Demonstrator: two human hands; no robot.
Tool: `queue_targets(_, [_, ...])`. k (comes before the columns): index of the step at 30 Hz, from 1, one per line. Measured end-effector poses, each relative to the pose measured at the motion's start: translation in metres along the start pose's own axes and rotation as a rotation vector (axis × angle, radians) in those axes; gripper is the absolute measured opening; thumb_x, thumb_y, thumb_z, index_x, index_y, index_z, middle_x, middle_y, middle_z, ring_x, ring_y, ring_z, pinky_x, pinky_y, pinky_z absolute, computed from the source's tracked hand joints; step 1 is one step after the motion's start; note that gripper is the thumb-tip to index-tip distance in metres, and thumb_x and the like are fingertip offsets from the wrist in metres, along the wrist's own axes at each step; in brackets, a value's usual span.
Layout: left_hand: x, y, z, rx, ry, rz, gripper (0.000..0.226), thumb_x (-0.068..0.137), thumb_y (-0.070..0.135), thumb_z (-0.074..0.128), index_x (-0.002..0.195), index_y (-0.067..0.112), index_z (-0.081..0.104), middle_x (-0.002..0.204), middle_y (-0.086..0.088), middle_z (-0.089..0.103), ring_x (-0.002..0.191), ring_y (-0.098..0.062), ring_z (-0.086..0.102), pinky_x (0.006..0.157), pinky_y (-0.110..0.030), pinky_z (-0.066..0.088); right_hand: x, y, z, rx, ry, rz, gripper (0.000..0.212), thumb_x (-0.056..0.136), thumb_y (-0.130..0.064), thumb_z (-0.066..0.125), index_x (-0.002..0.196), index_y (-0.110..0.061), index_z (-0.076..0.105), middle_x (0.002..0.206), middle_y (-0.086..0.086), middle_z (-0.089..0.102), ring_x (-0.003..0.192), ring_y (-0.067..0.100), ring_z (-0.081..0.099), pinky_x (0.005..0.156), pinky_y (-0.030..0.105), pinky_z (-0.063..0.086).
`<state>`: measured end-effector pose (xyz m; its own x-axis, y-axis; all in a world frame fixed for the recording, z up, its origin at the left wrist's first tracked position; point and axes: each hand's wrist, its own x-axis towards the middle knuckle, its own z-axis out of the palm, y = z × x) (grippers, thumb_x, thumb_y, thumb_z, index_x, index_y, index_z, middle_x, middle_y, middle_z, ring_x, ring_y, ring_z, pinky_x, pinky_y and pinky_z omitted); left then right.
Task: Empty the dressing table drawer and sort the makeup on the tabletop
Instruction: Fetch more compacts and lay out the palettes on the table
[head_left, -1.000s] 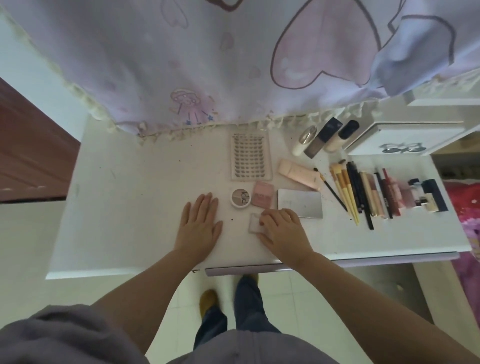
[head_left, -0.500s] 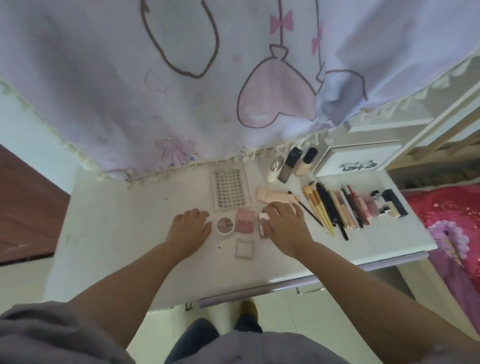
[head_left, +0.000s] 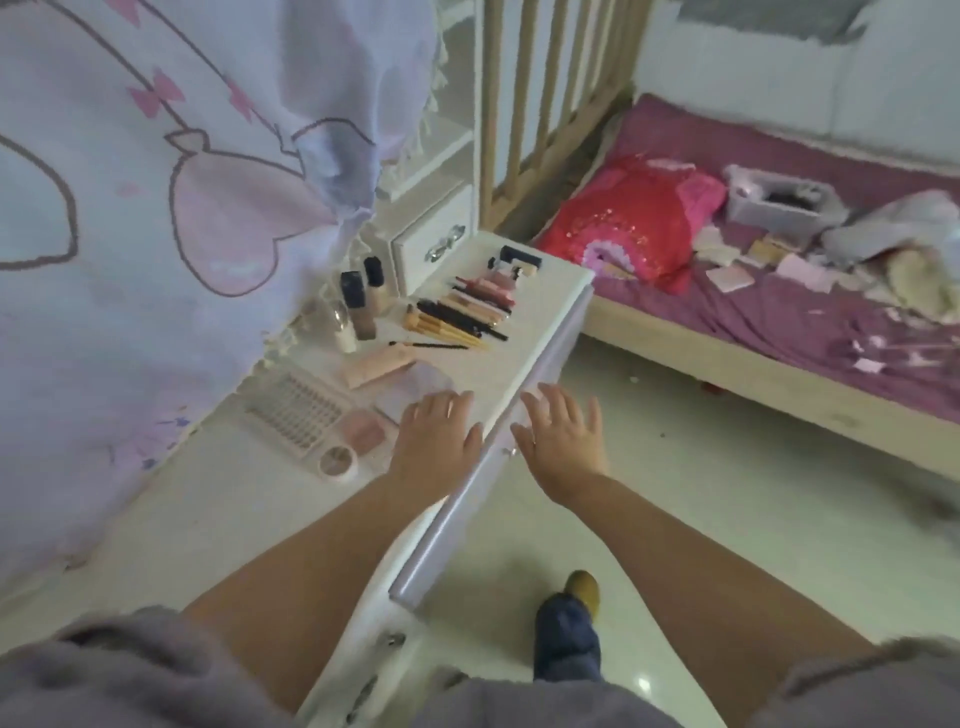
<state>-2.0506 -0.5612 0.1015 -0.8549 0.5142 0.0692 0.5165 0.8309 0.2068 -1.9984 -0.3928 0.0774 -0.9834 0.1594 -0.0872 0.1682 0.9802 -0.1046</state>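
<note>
Fingers (head_left: 550, 402) of both hands spread, gripping nothing; left hand (head_left: 436, 441) seemingly touches tabletop (head_left: 524, 322).

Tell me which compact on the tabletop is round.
The small round compact, nearest the camera, just below the lash tray. The pink compact beside it is square.
</note>
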Motion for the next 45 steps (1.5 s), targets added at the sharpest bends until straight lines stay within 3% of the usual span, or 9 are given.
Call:
queue_targets(8, [-0.022, 0.168, 0.042, 0.006, -0.186, 0.511, 0.052, 0.097, 0.036, 0.034, 0.143, 0.012, 0.029, 0.139, -0.008, 0.040, 0.130, -0.024, 0.035, 0.108, -0.039, 0.025, -0.177, 0.115, 0.017, 0.106, 0.004, 0.566, 0.054, 0.098, -0.049, 0.015, 0.148, -0.027, 0.017, 0.157, 0.002, 0.016, 0.145, 0.020, 0.008, 0.116, 0.052, 0.004])
queue_targets(16, [-0.143, 0.360, 0.105, 0.066, -0.404, 0.896, 0.057, 0.097, 0.042, 0.031, 0.147, 0.016, 0.021, 0.146, -0.007, 0.033, 0.133, -0.024, 0.029, 0.111, -0.038, 0.020, -0.424, 0.191, 0.051, 0.259, -0.018, 1.094, 0.054, 0.099, -0.048, 0.015, 0.149, -0.026, 0.014, 0.158, 0.003, 0.012, 0.145, 0.021, 0.005, 0.116, 0.049, 0.007])
queue_targets(29, [-0.376, 0.629, 0.179, 0.126, -0.574, 1.321, 0.055, 0.097, 0.043, 0.034, 0.145, 0.017, 0.025, 0.144, -0.007, 0.037, 0.132, -0.024, 0.031, 0.107, -0.039, 0.021, -0.769, 0.280, 0.084, 0.359, -0.028, 1.595, 0.055, 0.099, -0.050, 0.015, 0.150, -0.027, 0.015, 0.158, 0.003, 0.016, 0.145, 0.021, 0.012, 0.115, 0.047, 0.008])
queue_targets(35, [-0.422, 0.754, 0.205, 0.135, -0.597, 1.517, 0.055, 0.098, 0.042, 0.031, 0.146, 0.018, 0.021, 0.147, -0.007, 0.033, 0.135, -0.022, 0.029, 0.113, -0.040, 0.016, -0.857, 0.340, 0.098, 0.385, -0.015, 1.785, 0.054, 0.099, -0.048, 0.019, 0.148, -0.026, 0.019, 0.157, 0.004, 0.019, 0.143, 0.022, 0.017, 0.115, 0.048, 0.008])
queue_targets(45, [-0.425, 1.035, 0.247, 0.192, -0.538, 1.768, 0.054, 0.098, 0.043, 0.031, 0.146, 0.020, 0.021, 0.147, -0.006, 0.032, 0.136, -0.022, 0.027, 0.114, -0.042, 0.014, -0.948, 0.540, 0.069, 0.395, 0.096, 2.035, 0.051, 0.100, -0.045, 0.023, 0.147, -0.025, 0.022, 0.155, 0.004, 0.023, 0.142, 0.019, 0.019, 0.114, 0.045, 0.012])
